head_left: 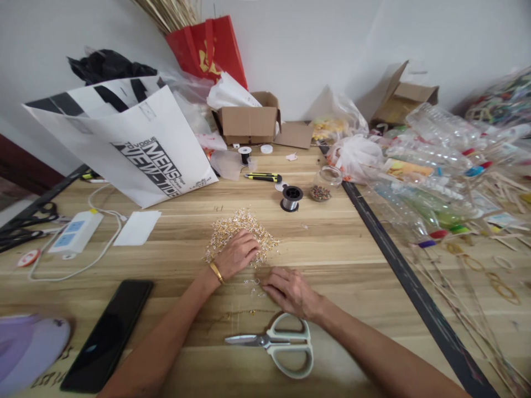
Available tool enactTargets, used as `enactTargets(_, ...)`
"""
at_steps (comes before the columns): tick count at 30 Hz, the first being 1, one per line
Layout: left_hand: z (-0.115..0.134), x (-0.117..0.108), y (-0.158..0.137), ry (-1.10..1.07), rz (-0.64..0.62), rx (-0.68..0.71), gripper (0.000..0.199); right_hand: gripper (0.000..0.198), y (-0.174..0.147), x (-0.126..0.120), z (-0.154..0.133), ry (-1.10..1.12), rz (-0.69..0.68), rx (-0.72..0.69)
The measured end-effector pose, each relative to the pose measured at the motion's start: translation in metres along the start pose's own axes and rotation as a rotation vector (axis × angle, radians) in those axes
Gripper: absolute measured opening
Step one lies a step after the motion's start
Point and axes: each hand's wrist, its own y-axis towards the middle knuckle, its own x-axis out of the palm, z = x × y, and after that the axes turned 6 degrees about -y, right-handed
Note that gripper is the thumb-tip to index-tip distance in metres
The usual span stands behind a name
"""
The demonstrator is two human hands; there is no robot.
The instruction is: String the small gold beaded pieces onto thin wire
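Note:
My left hand (237, 253), with a gold bracelet (216, 273) at its wrist, rests on the near edge of a pile of small clear and gold beads (230, 228). Its fingers are bent together over the beads; whether one is pinched there is hidden. Lower and to the right, my right hand (292, 293) has its fingertips pressed together beside a small beaded wire piece (252, 283), seemingly at its ring end. Closer to me lie a thin gold chain-like strand (251, 313) and scissors (265, 340) with pale handles, blades pointing left.
Beyond the beads stand a wire spool (291, 198), a jar of dark beads (321, 191) and a yellow utility knife (263, 177). A black phone (108, 334) and power strip (77, 232) lie left. A white bag (136, 146) stands behind. Plastic bottles (435, 155) crowd the right.

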Motion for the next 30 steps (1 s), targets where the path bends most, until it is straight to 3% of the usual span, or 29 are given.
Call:
enactTargets(15,-0.0010,-0.0079,-0.0001,-0.026,-0.011,0.013,0.021,0.010,0.0003,-0.0002,0.0003,0.053,0.011,0.033)
enactTargets(21,0.0031,-0.0101,0.0000,-0.041,-0.050,0.016,0.009,0.011,0.0025,-0.0032,-0.0002,0.133,0.031,0.084)
enactTargets(30,0.0014,-0.0096,0.0005,-0.031,-0.077,0.004,0.012,0.013,0.0042,-0.0007,0.0066,0.248,0.167,0.215)
